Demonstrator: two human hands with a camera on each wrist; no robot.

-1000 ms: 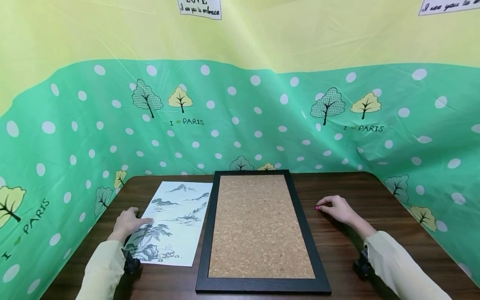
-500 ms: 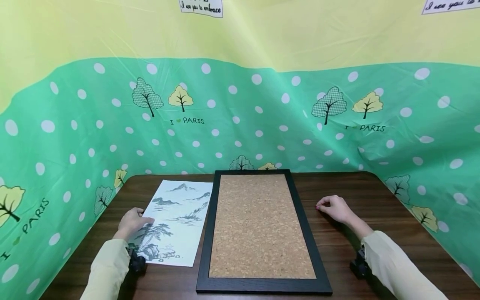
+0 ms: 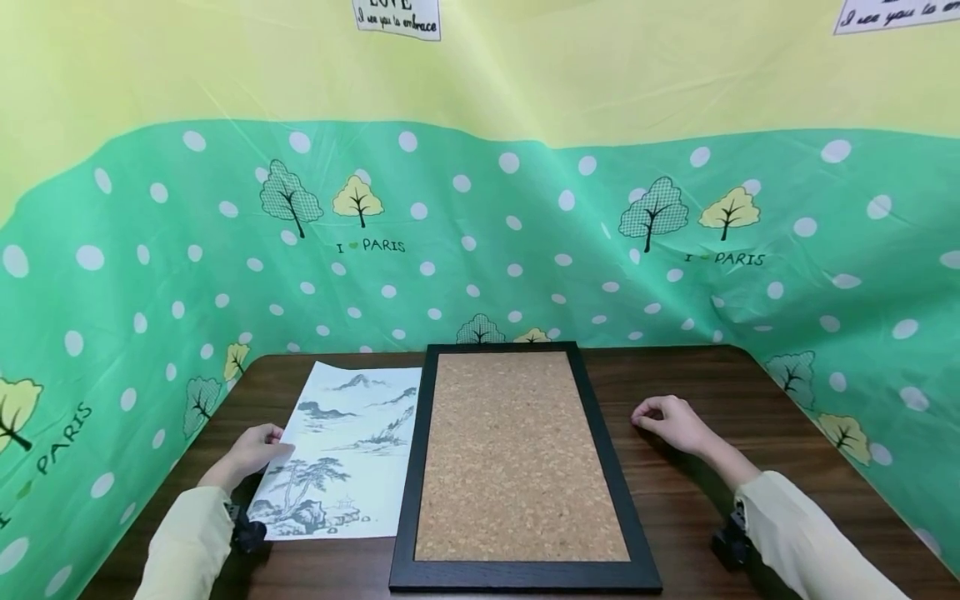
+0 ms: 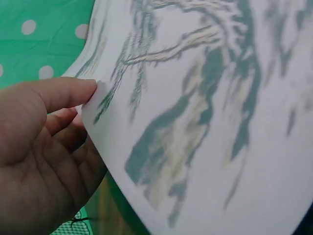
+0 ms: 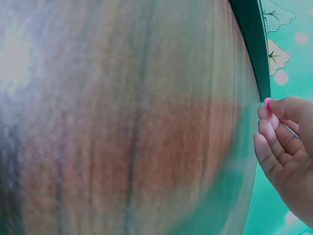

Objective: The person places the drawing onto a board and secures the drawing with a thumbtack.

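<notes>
My left hand [image 3: 255, 447] pinches the left edge of the paper print [image 3: 352, 450], thumb on top; the left wrist view also shows my other fingers curled behind the edge, a detail the head view barely gives. My right hand [image 3: 672, 421] grasps a small pink thing [image 5: 267, 102] between thumb and forefinger. The right wrist view shows it clearly at my fingertips; in the head view I can't make it out.

The print lies on the tabletop [image 3: 645, 371], just left of the black-framed corkboard [image 3: 517, 458]; whether they touch, I can't tell. Only the head view shows its mountains and trees whole, and the full board between my hands. Beyond hangs a green and yellow cloth [image 3: 465, 233] with white dots.
</notes>
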